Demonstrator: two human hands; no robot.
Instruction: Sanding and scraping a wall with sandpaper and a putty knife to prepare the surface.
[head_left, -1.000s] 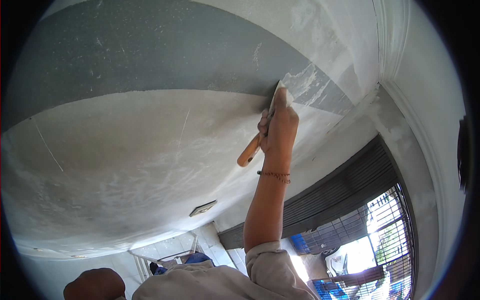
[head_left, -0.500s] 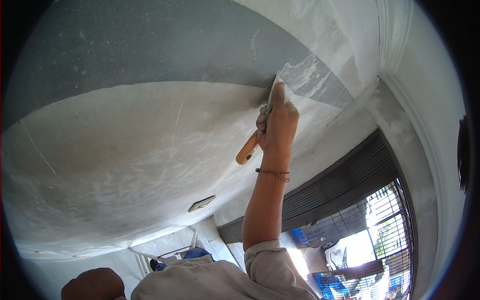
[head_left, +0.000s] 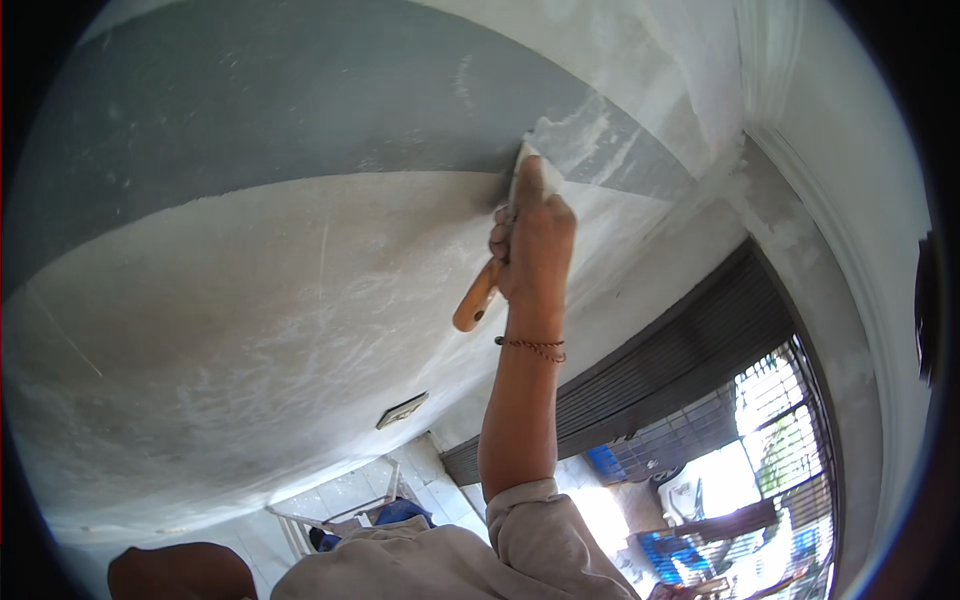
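Observation:
My right hand (head_left: 537,235) is raised against the wall, wrapped round a putty knife with a wooden handle (head_left: 476,297). The thumb lies along its blade, which has pale putty on it. The blade meets a dark grey curved band (head_left: 330,110) on the wall, near the band's lower edge. To the right of the blade, streaky pale putty (head_left: 590,135) covers part of the band. A braided bracelet is on my right wrist. At the bottom left is a rounded brown shape (head_left: 180,573), perhaps part of my left arm; no left hand or fingers show.
Pale, scratched wall (head_left: 220,300) surrounds the band, with a small wall plate (head_left: 402,410) lower down. A dark roller shutter (head_left: 660,360) and a barred opening (head_left: 790,430) lie to the right. Moulding (head_left: 800,170) runs along the upper right. A pale metal frame (head_left: 292,530) stands below.
The view has shifted, so the wall, band and right hand sit slightly farther left. My right hand keeps its grip, with the blade still against the band beside the putty.

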